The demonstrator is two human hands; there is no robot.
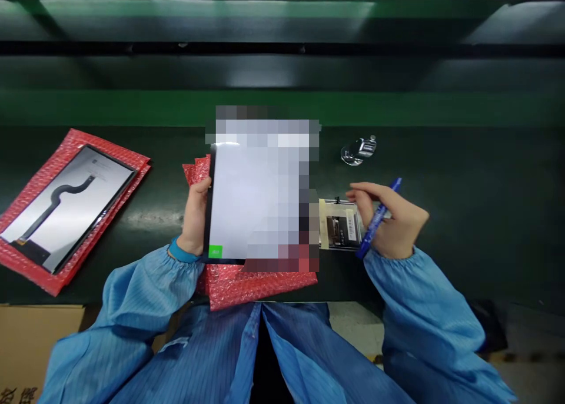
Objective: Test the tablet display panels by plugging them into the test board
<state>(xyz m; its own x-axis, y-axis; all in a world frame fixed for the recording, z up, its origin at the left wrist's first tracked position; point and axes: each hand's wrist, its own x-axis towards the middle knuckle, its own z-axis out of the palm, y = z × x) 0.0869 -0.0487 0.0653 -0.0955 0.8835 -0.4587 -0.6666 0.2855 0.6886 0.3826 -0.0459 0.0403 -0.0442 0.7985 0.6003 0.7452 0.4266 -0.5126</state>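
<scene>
While left hand (pixel 193 220) grips screen (pixel 247 201), right hand (pixel 399 220) apart.

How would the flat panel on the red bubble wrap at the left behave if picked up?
The flat panel is probably stiff, given its straight edges. Its glossy surface suggests it could be slippery. The thin, curved dark strip on it looks bendy and might snag.

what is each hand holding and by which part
Left hand: the lit screen, by its left edge. Right hand: a blue pen, around its middle.
</scene>
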